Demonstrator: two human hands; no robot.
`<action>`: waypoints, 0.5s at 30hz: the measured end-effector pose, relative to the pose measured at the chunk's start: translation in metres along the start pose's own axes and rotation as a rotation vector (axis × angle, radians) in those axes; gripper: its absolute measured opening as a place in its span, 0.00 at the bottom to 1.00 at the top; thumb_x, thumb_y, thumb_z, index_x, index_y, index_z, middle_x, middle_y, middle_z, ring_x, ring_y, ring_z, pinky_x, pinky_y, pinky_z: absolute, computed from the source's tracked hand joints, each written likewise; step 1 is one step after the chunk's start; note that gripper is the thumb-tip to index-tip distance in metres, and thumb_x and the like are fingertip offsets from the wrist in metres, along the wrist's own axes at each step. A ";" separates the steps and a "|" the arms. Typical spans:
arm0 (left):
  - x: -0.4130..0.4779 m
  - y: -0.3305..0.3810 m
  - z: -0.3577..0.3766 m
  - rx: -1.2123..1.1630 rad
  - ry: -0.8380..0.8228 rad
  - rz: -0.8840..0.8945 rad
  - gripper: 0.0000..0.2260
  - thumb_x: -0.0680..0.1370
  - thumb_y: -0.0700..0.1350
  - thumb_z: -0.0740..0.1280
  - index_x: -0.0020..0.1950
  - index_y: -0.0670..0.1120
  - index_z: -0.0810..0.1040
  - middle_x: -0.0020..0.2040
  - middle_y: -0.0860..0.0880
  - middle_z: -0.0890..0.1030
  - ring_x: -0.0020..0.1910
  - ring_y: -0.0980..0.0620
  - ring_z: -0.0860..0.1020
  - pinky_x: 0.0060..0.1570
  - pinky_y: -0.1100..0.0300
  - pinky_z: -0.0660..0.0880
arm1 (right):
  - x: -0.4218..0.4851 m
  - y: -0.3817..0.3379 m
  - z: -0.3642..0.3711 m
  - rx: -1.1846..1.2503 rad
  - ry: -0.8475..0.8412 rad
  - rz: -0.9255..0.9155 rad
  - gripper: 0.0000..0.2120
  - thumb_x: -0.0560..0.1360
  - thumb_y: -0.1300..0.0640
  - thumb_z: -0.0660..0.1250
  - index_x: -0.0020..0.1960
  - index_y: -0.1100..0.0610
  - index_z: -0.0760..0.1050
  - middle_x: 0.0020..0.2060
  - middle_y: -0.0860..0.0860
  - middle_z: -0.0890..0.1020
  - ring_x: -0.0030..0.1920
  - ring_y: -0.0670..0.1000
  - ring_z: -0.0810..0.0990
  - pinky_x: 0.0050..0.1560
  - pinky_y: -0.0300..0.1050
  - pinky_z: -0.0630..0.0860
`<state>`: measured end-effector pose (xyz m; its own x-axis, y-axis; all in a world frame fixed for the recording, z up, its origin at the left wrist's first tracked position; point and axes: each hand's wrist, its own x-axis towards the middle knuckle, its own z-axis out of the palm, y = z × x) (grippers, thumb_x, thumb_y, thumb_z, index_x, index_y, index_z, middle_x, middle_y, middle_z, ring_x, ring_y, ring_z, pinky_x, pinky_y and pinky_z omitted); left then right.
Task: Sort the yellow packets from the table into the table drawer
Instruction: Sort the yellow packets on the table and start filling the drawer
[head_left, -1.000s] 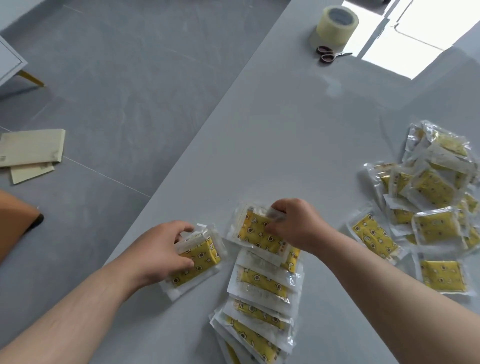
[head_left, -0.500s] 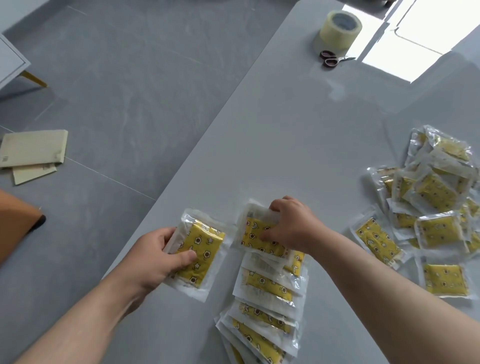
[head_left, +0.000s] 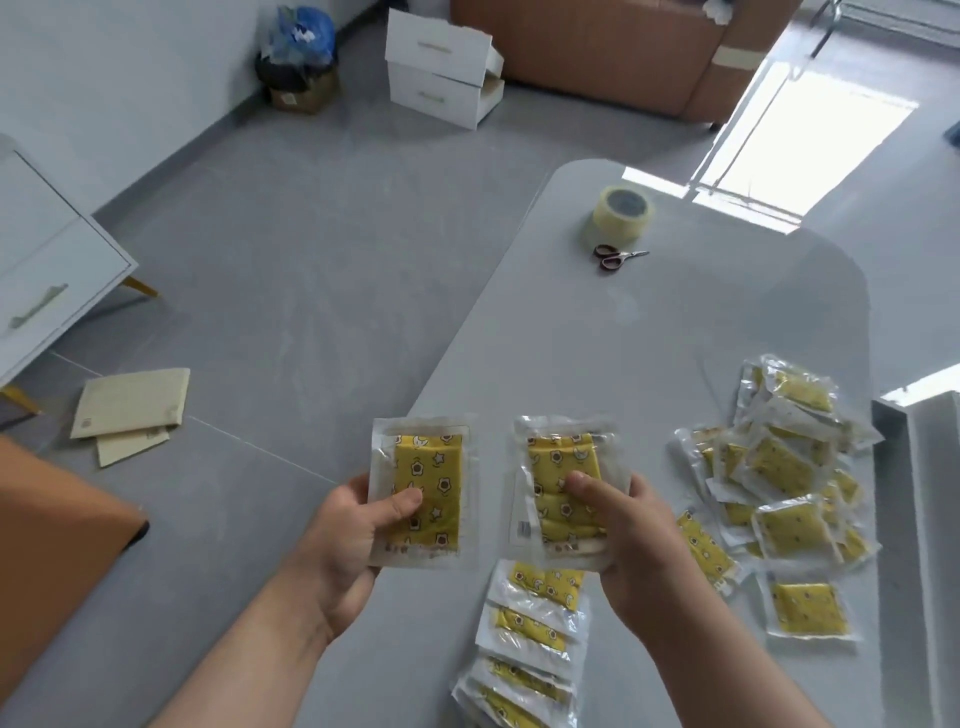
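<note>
Tape roll (head_left: 623, 215): lying flat, hole up.
Scissors (head_left: 618, 257): just beside the tape roll, nearer side.
Envelopes (head_left: 130, 410): floor, far left of the tape roll.
White boxes (head_left: 441, 73): stacked, beyond the tape roll.

1. Left packet (head_left: 423, 488) up in view: clear plastic wrap, glossy, catching the light; the yellow printed insert looks matt.
2. Right packet (head_left: 563, 483): same shiny film, more crinkled.
3. Heap of packets (head_left: 779, 467): wrinkled, gleaming plastic all over.
4. Worktop (head_left: 571, 338): smooth grey, soft satin sheen.
5. Tape roll (head_left: 623, 213): translucent glossy plastic film.
6. Scissors (head_left: 621, 255): metal blades, dark shiny plastic handles.
7. Envelopes (head_left: 130, 410) on the floor (head_left: 311, 234): matt paper on smooth grey tile.
</note>
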<state>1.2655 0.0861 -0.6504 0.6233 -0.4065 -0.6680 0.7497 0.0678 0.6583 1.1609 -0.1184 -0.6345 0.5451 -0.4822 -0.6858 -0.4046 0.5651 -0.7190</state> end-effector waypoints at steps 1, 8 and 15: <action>-0.015 0.010 0.008 -0.020 -0.001 -0.006 0.19 0.65 0.36 0.69 0.57 0.37 0.79 0.49 0.38 0.85 0.44 0.42 0.85 0.38 0.51 0.82 | -0.016 -0.012 0.000 0.048 -0.009 0.008 0.06 0.75 0.68 0.67 0.49 0.60 0.75 0.37 0.59 0.83 0.33 0.58 0.83 0.36 0.53 0.82; -0.116 0.067 0.059 -0.079 -0.050 -0.043 0.18 0.66 0.35 0.68 0.55 0.39 0.80 0.49 0.39 0.85 0.44 0.42 0.85 0.41 0.50 0.81 | -0.128 -0.076 -0.008 0.186 -0.023 -0.047 0.14 0.74 0.66 0.70 0.59 0.65 0.75 0.44 0.61 0.85 0.41 0.61 0.85 0.43 0.55 0.82; -0.207 0.102 0.104 0.022 -0.118 0.037 0.10 0.76 0.34 0.63 0.55 0.38 0.79 0.50 0.39 0.85 0.45 0.43 0.84 0.44 0.49 0.80 | -0.233 -0.115 -0.038 0.360 -0.008 -0.093 0.16 0.74 0.64 0.70 0.61 0.63 0.75 0.49 0.62 0.85 0.46 0.61 0.86 0.44 0.55 0.83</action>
<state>1.1898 0.0827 -0.4084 0.6189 -0.5088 -0.5984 0.7208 0.0651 0.6901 1.0528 -0.0965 -0.3960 0.5736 -0.5385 -0.6173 -0.0692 0.7190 -0.6916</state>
